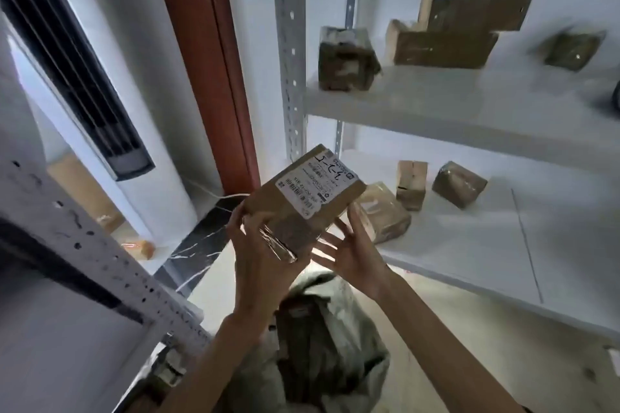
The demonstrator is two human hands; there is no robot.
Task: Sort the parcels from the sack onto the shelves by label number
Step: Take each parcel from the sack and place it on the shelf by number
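Left hand (258, 251) clamped on a brown parcel (302, 204) at frame centre, label (317, 186) up; handwritten number upside down, looks like 3-1-1, not certain. Right hand (349, 245) open, fingers spread, just beside the parcel at its 4 o'clock — not gripping. Sack (328, 339) at 6 o'clock, more parcels inside. Upper shelf (469, 104) at 1 o'clock holds 4 parcels, lower shelf (469, 245) at 3 o'clock holds 3. Sorting partway — this one unplaced.
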